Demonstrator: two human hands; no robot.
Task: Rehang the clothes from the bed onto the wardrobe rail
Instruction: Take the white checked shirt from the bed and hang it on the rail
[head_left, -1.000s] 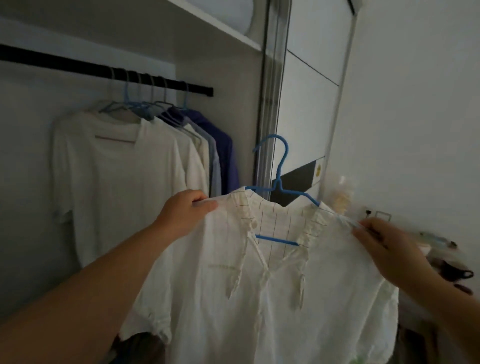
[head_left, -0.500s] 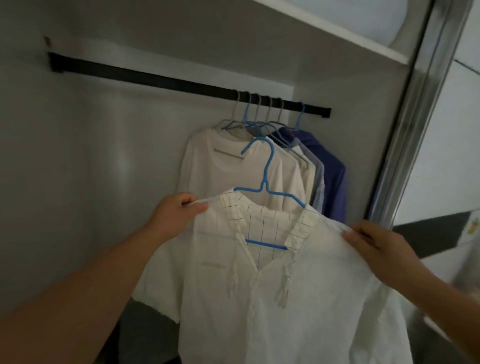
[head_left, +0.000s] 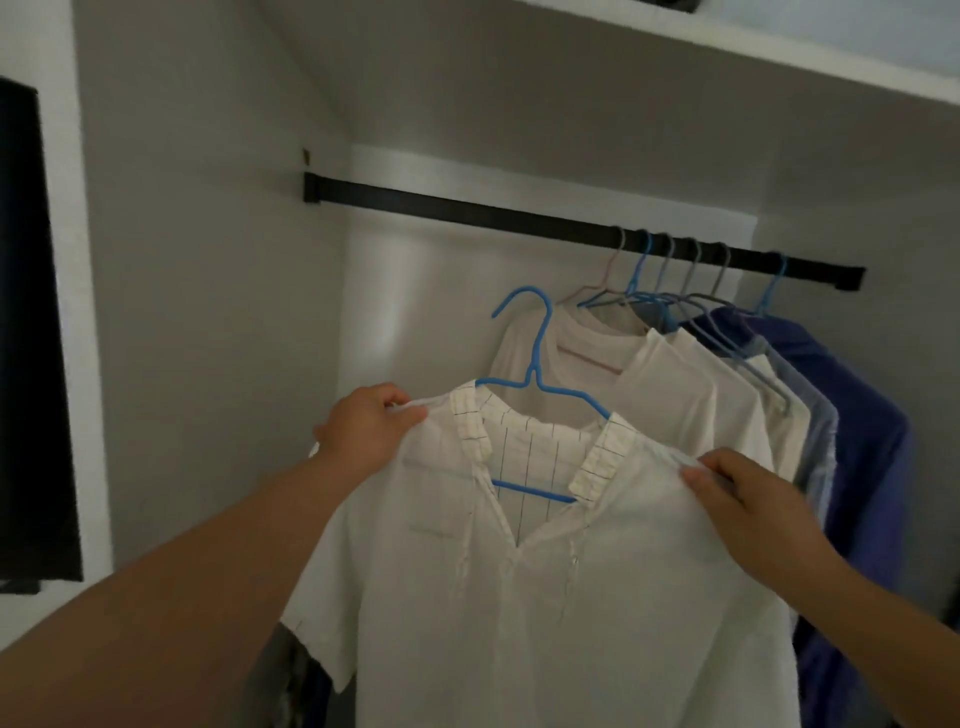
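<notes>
Below the black wardrobe rail (head_left: 467, 210), left hand (head_left: 363, 434) and right hand (head_left: 748, 499) pinching the shoulders of a white shirt (head_left: 519, 597) on a blue hanger (head_left: 535, 364): light, limp, slippery cloth, likely best lifted by the stiff hook.

Bare rail to the left, crowded to the right

The black wardrobe rail (head_left: 467, 208) runs bare along its left stretch; hung shirts (head_left: 727, 415) on hangers crowd its right end, and a shelf (head_left: 727, 57) closes overhead.
</notes>
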